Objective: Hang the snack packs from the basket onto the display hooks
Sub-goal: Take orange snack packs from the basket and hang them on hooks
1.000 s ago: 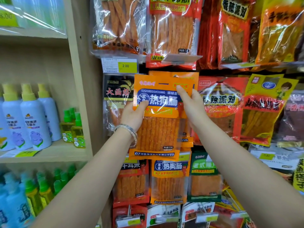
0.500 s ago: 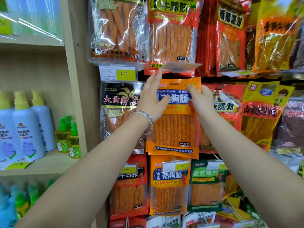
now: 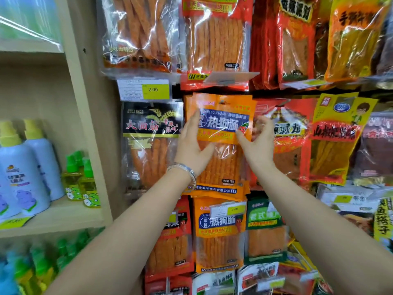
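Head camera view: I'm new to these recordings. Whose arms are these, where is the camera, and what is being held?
No machine here: a person works with bare hands. The one camera sits on their head, looking forward and down, so both arms reach in from below. Ahead is a shop wall of hanging snack packs. The left hand lies with straight fingers along the left edge of the orange snack pack, thumb on its front. The right hand is at its right edge; the fingers are curled and blurred, so I cannot tell whether it pinches. A black pack hangs to the left, a red pack to the right. Spray bottles stand on a wooden shelf further left. The basket is not in view.
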Motion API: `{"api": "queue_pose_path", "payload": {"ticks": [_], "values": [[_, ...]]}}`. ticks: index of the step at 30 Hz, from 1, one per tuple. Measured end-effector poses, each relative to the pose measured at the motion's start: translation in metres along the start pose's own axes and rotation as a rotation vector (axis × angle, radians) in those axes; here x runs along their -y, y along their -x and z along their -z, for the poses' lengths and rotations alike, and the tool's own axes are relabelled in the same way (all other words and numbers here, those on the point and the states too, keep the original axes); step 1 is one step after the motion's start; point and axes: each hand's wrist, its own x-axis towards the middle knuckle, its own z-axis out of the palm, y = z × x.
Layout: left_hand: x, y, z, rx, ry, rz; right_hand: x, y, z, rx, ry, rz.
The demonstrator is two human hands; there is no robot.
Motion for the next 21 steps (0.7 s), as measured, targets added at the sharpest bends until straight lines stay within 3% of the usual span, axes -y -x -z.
{"api": "queue_pose_path", "payload": {"ticks": [6,11,16,21], "values": [[0.028,0.077,-0.01,0.105,-0.043,0.164,-0.008,0.064,0.015,0.088,0.175,-0.018],[0.048,0.186,-0.006,0.192,-0.038,0.356,-0.019,0.158,0.03,0.351,-0.023,-0.227],[0.056,0.344,0.023,0.163,0.159,0.876,-0.031,0.293,0.048,0.744,-0.036,-0.654],[0.075,0.492,0.067,0.276,0.068,1.404,-0.023,0.42,0.053,1.181,0.067,-0.947]]}}
